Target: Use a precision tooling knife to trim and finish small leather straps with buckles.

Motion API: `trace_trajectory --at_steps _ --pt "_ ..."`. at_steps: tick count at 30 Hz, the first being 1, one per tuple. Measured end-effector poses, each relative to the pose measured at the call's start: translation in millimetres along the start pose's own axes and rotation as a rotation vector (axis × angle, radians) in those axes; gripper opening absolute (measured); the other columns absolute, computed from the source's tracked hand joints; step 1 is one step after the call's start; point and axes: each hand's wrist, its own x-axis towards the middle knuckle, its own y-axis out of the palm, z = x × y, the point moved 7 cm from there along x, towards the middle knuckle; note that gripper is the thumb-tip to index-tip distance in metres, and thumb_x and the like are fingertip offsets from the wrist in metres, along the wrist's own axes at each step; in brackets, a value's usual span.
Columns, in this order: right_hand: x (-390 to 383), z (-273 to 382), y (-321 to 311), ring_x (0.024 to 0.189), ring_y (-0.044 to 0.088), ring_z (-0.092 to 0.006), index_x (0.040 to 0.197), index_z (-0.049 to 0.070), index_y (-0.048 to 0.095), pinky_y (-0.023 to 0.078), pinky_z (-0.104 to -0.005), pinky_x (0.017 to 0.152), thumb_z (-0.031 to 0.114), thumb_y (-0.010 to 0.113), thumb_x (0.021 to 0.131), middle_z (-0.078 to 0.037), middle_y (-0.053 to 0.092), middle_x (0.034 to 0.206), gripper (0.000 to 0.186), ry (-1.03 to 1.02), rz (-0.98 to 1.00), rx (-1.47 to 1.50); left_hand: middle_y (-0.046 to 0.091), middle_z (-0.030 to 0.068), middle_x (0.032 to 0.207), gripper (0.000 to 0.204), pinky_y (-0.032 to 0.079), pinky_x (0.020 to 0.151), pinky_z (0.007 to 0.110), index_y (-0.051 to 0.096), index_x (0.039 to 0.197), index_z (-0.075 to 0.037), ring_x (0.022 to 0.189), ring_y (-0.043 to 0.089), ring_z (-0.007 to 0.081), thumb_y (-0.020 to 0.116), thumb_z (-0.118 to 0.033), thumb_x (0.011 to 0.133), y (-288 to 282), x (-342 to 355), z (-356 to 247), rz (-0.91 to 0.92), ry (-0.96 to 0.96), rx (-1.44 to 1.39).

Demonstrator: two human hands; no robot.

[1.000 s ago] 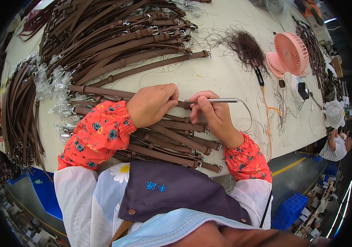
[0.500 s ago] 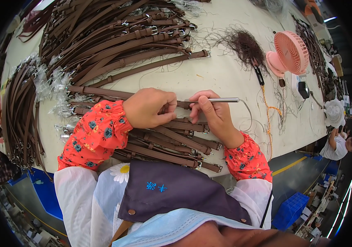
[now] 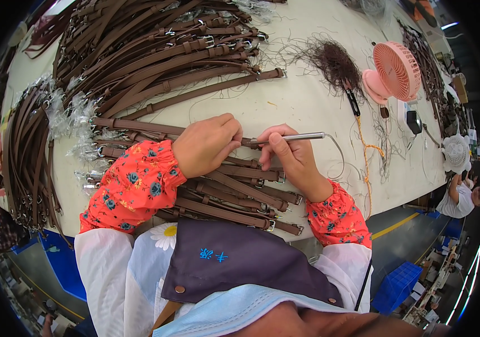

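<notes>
My left hand (image 3: 209,145) is closed on a brown strap (image 3: 139,126), whose near-left part runs out behind the wrist. The strap's other end shows in the gap between my hands, by my right fingertips. My right hand (image 3: 295,163) grips a slim metal pen-shaped tool (image 3: 307,136) between thumb and fingers. A thin cord leaves the tool's right end and curves downward. The tool's tip is hidden behind my right fingers, close to the strap. More brown buckled straps (image 3: 223,216) lie under and in front of both hands.
A large heap of straps (image 3: 161,62) covers the far left, with another bundle (image 3: 26,151) left of my arm. Loose threads (image 3: 333,59), black thread snips (image 3: 353,103) on an orange cord, and a pink fan (image 3: 395,73) stand to the right. A blue crate (image 3: 397,286) sits below the table.
My left hand has shifted slightly right, nearer my right hand, and its fingers have turned a little. The tool's tilt has changed slightly; my right hand stays nearly in place.
</notes>
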Motion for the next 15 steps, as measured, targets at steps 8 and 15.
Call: trace_trajectory --at_steps 8,15 --pt "0.6 -1.4 0.0 0.058 0.058 -0.0085 0.101 -0.001 0.059 0.046 -0.0213 0.055 0.025 0.045 0.103 -0.004 0.061 0.068 0.03 0.004 0.005 -0.025 0.057 0.0119 0.087 0.015 0.045 0.065 0.044 0.05 0.093 -0.004 0.08 0.058 0.0358 0.061 -0.01 0.086 -0.1 0.7 1.0 -0.014 -0.005 0.017" --pt "0.7 -1.7 -0.1 0.058 0.059 -0.0082 0.1 -0.002 0.059 0.046 -0.0212 0.054 0.026 0.044 0.103 -0.003 0.061 0.068 0.032 0.001 0.008 -0.049 0.057 0.0116 0.087 0.015 0.045 0.064 0.044 0.05 0.094 -0.005 0.08 0.058 0.0358 0.061 -0.011 0.086 0.9 1.2 1.6 -0.002 -0.015 0.032"
